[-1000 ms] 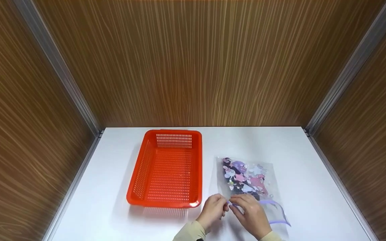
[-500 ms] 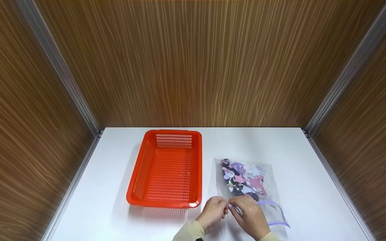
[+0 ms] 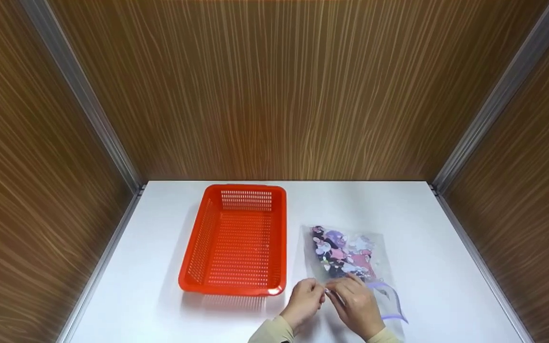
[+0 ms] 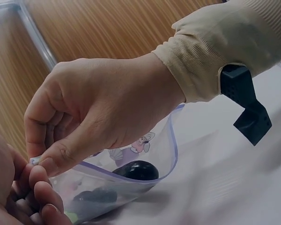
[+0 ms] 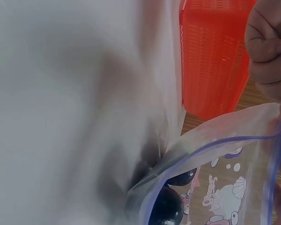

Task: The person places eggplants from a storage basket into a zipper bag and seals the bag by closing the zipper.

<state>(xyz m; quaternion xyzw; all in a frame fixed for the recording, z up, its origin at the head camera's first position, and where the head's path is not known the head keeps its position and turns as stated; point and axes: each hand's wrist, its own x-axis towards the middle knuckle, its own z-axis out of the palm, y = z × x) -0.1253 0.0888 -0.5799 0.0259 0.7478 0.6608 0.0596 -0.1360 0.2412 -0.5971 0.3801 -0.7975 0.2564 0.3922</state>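
A clear zip bag with cartoon prints and a purple zip strip lies right of the basket. My left hand, fingers curled, grips its mouth at the left corner. Thumb and fingers of my right hand pinch the zip beside it; a small whitish piece shows between the two hands in the left wrist view. To the right of the hands the mouth gapes in a loop. Dark, glossy, rounded things sit inside the bag, seen past its strip in the right wrist view.
A red plastic basket with slotted walls stands left of the bag on the white table. Wood-patterned panels enclose the table at the back and both sides. A black mount sits on the right sleeve.
The bag and its open purple loop have shifted slightly left. Both hands stay together at the zip, and one right finger now stretches out over the bag.
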